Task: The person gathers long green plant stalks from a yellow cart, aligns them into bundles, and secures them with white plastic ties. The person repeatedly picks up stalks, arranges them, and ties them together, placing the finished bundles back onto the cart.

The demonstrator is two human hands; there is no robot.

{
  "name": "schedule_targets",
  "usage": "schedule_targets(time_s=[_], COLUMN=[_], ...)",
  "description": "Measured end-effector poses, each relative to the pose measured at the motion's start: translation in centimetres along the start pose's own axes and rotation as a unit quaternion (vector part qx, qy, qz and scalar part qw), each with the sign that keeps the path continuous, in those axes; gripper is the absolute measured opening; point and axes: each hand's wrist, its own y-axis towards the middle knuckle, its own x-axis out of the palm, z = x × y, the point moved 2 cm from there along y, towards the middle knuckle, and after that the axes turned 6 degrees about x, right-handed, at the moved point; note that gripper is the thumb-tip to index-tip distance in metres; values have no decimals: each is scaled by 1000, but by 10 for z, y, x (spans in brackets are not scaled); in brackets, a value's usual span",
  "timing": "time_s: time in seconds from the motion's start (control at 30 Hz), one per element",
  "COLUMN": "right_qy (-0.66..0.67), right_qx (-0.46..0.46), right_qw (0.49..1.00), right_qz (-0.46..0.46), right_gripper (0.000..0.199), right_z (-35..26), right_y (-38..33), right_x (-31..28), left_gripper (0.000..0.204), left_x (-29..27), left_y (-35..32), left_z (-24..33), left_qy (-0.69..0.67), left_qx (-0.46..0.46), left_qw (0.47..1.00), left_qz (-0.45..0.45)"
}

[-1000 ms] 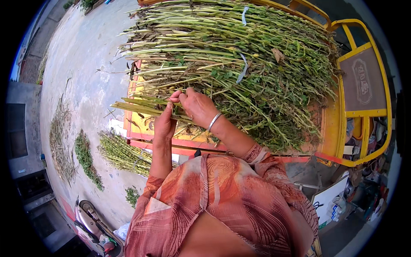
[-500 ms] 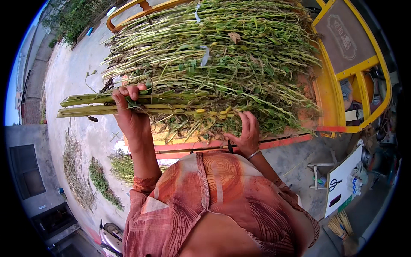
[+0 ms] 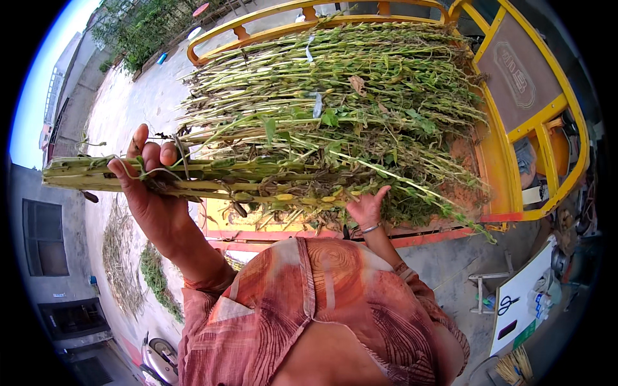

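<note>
A long bundle of cut, podded stalks, apparently sesame stalks (image 3: 283, 186), lies crosswise in front of me. Its bare stem ends stick out to the left. Near those ends my left hand (image 3: 151, 170) is closed around the stems, fingers curled over the top. By the leafy right end, my right hand (image 3: 367, 209) cups the bundle from its near side; the thumb points up and away, while the other fingers are mostly hidden among the stalks. Behind the bundle, a thick layer of similar stalks (image 3: 322, 83) covers the yellow cart bed (image 3: 222, 215).
Yellow rails (image 3: 257, 22) border the cart's far side, and a panelled yellow frame (image 3: 515, 77) rises at its right. A white board (image 3: 524, 302) at lower right carries scissors (image 3: 507, 305) and a dark phone-like object. Plant piles (image 3: 158, 280) lie on the concrete at left.
My left hand has moved left and the bundle has shifted left and nearer, looking thicker. My right hand has turned, its thumb now up. One long stalk now trails off the cart's near right edge.
</note>
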Motion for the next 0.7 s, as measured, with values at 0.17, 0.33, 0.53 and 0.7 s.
schedule_targets(time_s=[0.17,0.33,0.53,0.7], right_qy=[59,65,17,74], right_qx=[16,46,61,55], right_qw=[997,995,995,980], right_qz=[-44,-62,-82,-176], right_gripper=[94,93,105,116], right_z=[-2,3,-1,4], right_y=[-26,-32,-33,-39], right_x=[53,75,93,162], left_gripper=[82,31,20,12], left_x=[-21,-76,-83,-64], left_y=[-7,8,60,102], left_z=[59,86,138,172], left_qy=[-8,-93,-191,-90], left_qx=[49,36,42,116], left_qw=[999,995,981,988], left_qz=[-19,8,-12,-38])
